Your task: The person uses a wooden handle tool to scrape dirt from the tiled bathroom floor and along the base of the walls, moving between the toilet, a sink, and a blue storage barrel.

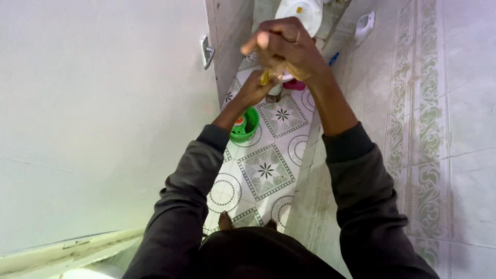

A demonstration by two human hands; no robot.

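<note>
Both arms reach forward in dark grey sleeves pushed up at the wrists. My right hand (285,47) is closed high up around the top of a thin yellowish stick or handle (265,77). Just below it, my left hand (254,89) grips the same handle lower down. The handle's lower end is hidden behind the hands, so I cannot tell what is on it. Beyond the hands stands a white toilet (301,11) at the far end of the narrow room.
A green plastic cup or small pot (245,125) stands on the patterned floor tiles (266,170) below my left forearm. A pink object (295,85) lies near the toilet base. A white door with a metal handle (206,51) is on the left, a tiled wall on the right.
</note>
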